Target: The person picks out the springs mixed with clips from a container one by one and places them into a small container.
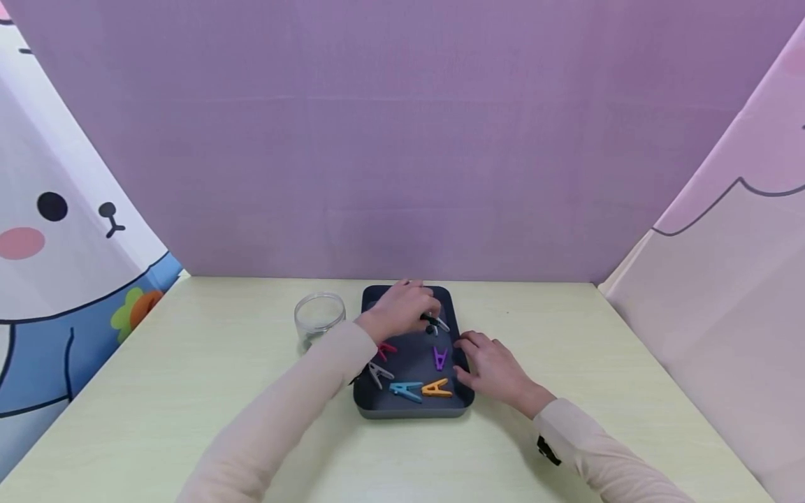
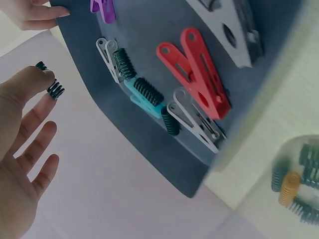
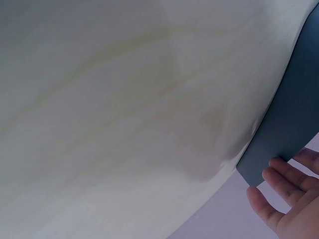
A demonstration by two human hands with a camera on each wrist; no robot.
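Left hand pinches a dark coil over the tray

And here comes the long diagonal: the left arm stretches from the near left, sleeve passing close to the clear jar [image 1: 319, 328], to bring the left hand [image 1: 402, 309] above the far half of the grey tray [image 1: 415, 353]. Its grip is clamped — thumb and a fingertip together on a dark coil [image 2: 56, 90], two other fingers fanned loosely away. Over on the other side, the right forearm angles in from the near right, the right hand [image 1: 493, 367] at the tray's right wall, its grip apart, fingers gently bent, fingertips touching the edge. Inside the tray, a red clip [image 2: 204, 74] lies on the left, a purple clip [image 1: 439, 358] on the right, with a blue clip [image 1: 407, 388] and an orange clip [image 1: 437, 388] side by side at the near end. More coils [image 2: 311, 174] sit in the jar, left of the tray on the pale surface [image 1: 534, 321].
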